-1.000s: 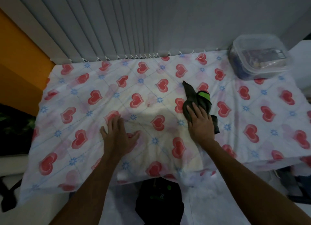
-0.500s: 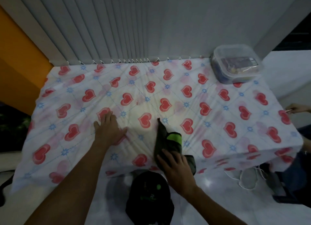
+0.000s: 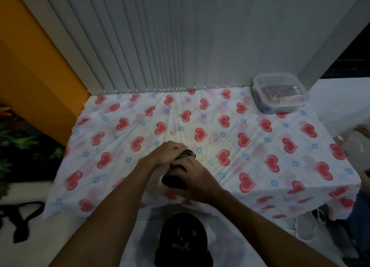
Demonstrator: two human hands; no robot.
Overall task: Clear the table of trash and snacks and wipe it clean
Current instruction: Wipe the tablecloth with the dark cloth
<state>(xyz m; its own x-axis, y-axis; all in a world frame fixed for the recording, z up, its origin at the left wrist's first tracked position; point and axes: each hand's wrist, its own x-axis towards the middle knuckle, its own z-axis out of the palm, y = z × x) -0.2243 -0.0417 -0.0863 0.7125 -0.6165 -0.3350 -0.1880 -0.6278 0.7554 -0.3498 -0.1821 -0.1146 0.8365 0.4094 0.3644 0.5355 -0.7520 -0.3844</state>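
Note:
The table (image 3: 260,146) is covered with a white cloth printed with red hearts. A dark wiping cloth with a green patch (image 3: 185,154) is bunched up above the table's near middle. My left hand (image 3: 167,153) grips its upper end. My right hand (image 3: 192,178) holds its lower, dark bulk (image 3: 170,179). The two hands touch each other around the cloth, which is mostly hidden by my fingers.
A clear lidded plastic box (image 3: 279,92) with items inside stands at the table's far right corner. A black bin or bag (image 3: 183,240) sits on the floor below the near edge. Another person's hand (image 3: 362,129) shows at the right edge. Vertical blinds (image 3: 160,46) back the table.
My right hand dragged the cloth toward the near edge, then lifted it off the table. My left hand left the tablecloth and came over to grip the cloth too. The view pulled back.

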